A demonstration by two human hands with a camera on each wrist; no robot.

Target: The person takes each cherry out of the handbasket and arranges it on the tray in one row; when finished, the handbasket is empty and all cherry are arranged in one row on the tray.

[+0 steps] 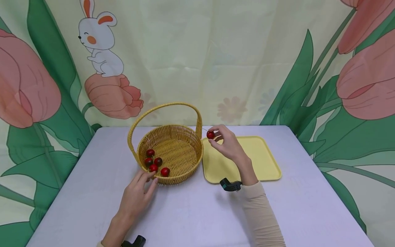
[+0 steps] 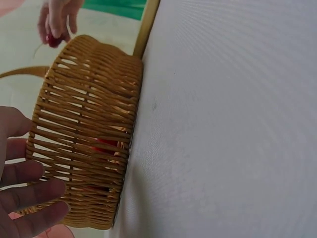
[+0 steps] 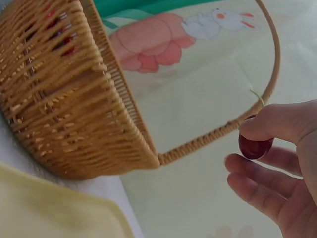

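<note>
My right hand (image 1: 227, 142) pinches a red cherry (image 1: 210, 134) between thumb and fingers, its thin stem sticking out. It is beside the right end of the handle, over the far left corner of a yellow tray (image 1: 271, 175). My left hand (image 1: 135, 195) holds the near left rim of a round wicker basket (image 1: 182, 176), the index fingertip over the rim and the thumb outside. Its other fingers (image 2: 49, 193) spread loosely along the outer wall in the left wrist view. Inside the basket, several dark red cherries (image 1: 158, 161) lie grouped at the left.
The basket's tall arched handle (image 1: 172, 103) rises over its far side. Directly right of the basket, the tray lies flat on the white table (image 1: 191, 216). A printed curtain (image 1: 191, 68) with tulips and a rabbit hangs behind the table's far edge.
</note>
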